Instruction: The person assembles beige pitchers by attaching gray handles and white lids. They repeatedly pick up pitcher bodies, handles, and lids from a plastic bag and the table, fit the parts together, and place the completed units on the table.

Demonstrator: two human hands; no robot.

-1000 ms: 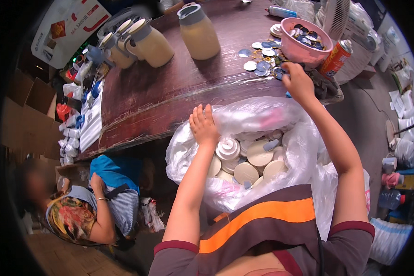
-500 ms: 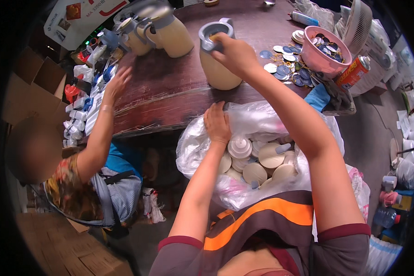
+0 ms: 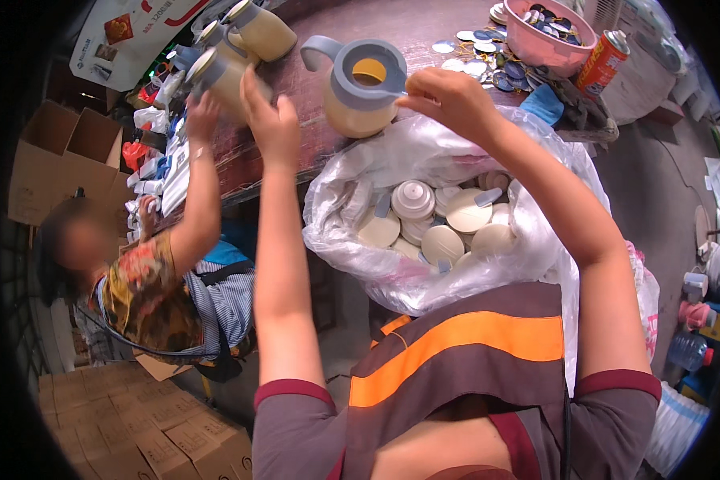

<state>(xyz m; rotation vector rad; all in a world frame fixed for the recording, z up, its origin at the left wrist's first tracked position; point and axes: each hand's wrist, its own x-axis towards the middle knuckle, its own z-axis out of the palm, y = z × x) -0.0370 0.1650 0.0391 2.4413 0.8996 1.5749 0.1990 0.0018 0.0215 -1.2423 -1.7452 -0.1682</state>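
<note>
A cream jug (image 3: 358, 116) with a grey collar, spout and handle stands on the dark red table, its top uncovered and its handle pointing left. My right hand (image 3: 450, 98) is closed at its grey spout, thumb and fingers pinched together. My left hand (image 3: 274, 132) is raised left of that jug, fingers stretched and thumb apart. Just beyond it, a co-worker's hand (image 3: 203, 118) is at another cream jug (image 3: 222, 84), which is blurred and tilted; whether my left fingers touch it I cannot tell. Below my hands, a clear plastic bag (image 3: 340, 276) holds several round cream lids (image 3: 444, 245) with grey tabs.
More cream jugs (image 3: 266, 34) stand at the far left of the table (image 3: 316, 160). At the far right are a pink basin (image 3: 554, 48) of round tags, loose tags (image 3: 512, 78), a spray can (image 3: 602, 64) and a blue cloth (image 3: 543, 104). Cardboard boxes (image 3: 148, 428) lie lower left.
My left hand has gone from the bag's edge up and left. My right hand has shifted from the jug's top to its spout, and the jug's handle has turned to the left.
</note>
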